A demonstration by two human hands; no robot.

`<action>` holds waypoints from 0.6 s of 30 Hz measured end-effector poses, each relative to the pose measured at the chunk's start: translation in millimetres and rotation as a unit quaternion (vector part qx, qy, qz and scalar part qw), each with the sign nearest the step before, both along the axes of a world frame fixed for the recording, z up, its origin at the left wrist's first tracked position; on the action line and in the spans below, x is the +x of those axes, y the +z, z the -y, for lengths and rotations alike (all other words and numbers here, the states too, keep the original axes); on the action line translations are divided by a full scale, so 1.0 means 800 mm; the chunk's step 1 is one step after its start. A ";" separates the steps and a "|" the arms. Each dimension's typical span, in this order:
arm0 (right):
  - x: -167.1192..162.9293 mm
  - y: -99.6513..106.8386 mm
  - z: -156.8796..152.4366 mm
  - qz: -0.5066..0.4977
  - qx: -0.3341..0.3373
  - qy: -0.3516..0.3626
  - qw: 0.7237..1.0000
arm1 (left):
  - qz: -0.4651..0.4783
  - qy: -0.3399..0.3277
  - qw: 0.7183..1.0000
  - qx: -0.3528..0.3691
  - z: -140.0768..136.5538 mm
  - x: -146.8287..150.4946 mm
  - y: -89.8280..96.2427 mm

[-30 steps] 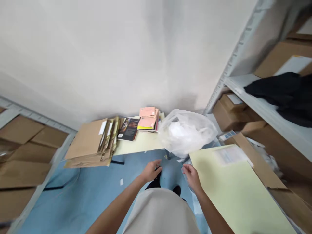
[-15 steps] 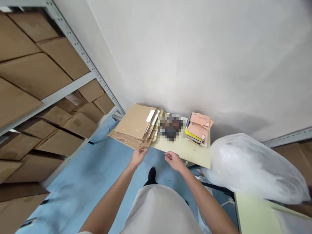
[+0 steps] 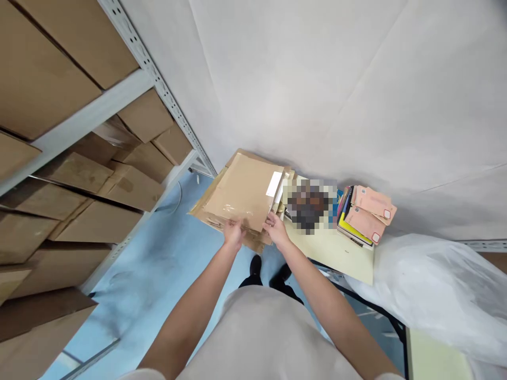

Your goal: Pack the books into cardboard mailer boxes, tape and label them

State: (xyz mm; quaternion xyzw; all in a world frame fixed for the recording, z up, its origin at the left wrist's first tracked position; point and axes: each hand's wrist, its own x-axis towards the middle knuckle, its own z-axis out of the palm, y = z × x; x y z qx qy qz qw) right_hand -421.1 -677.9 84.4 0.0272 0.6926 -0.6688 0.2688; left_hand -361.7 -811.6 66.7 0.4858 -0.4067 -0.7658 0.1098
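Note:
A stack of flattened brown cardboard pieces (image 3: 241, 184), with a white label on top and bits of clear tape, lies at the left end of a pale yellow table. My left hand (image 3: 233, 235) is closed on the near edge of the stack, its fingertips partly hidden. At the near right corner, my right hand (image 3: 276, 230) pinches the cardboard with bent fingers. How many layers each hand holds I cannot tell. Just right of the stack, a pixelated patch (image 3: 309, 203) hides something.
Pink envelopes (image 3: 366, 227) lie on a pile of books toward the right of the table (image 3: 317, 243). Beyond stands a large translucent plastic bag (image 3: 431, 290). Shelves of cardboard boxes (image 3: 95, 221) rise on the left, and a white wall (image 3: 309, 95) is behind the table.
Both hands have reached forward from the table's near edge onto the cardboard stack and closed on it. My view has shifted left and nearer, and both shoes now show.

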 end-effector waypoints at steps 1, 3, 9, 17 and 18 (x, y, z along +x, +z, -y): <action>-0.002 0.000 0.005 0.003 0.003 -0.014 1.000 | 0.028 0.005 1.000 -0.003 0.002 -0.003 -0.002; -0.007 -0.001 0.013 0.014 0.009 -0.040 0.999 | 0.067 0.023 0.998 0.000 0.007 -0.010 -0.004; -0.030 -0.003 0.023 0.063 0.068 -0.051 0.994 | 0.056 0.028 0.998 0.009 0.018 -0.010 0.016; -0.026 0.003 0.024 0.058 0.074 -0.055 0.994 | 0.000 -0.046 0.998 0.031 0.033 0.055 0.045; -0.022 0.004 0.025 0.062 0.073 -0.046 0.994 | 0.000 -0.041 0.999 0.025 0.043 0.058 0.045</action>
